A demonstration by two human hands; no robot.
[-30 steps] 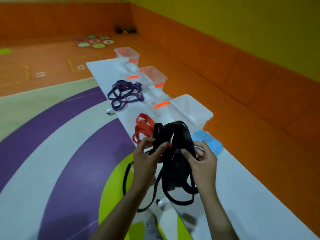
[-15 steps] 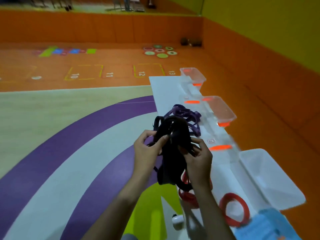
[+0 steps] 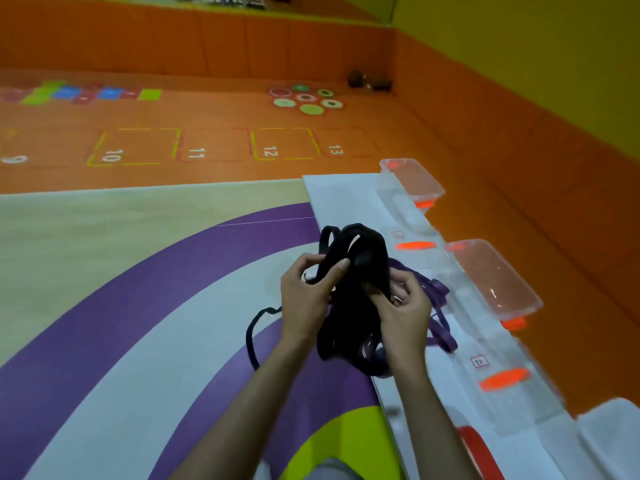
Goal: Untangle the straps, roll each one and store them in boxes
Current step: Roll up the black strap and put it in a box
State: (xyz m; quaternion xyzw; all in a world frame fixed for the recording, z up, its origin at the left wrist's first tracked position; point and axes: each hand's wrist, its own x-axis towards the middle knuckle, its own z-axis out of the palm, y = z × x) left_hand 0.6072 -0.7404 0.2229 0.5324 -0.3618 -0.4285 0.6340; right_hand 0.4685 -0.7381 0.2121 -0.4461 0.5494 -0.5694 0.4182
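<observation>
A tangled bundle of black straps hangs in the air above the left edge of the white table. My left hand pinches a strap on the bundle's left side. My right hand grips the right side. One thin black loop dangles down to the left. A purple strap tangle lies on the table behind my right hand. A red strap shows at the bottom right.
Clear plastic boxes with orange latches line the table's right edge, and a white box sits at the lower right. Orange padded walls and a coloured floor with numbered squares surround the table.
The view has swung left and up along the table. Both hands keep hold of the black bundle, which now hangs in front of the purple straps rather than the red ones.
</observation>
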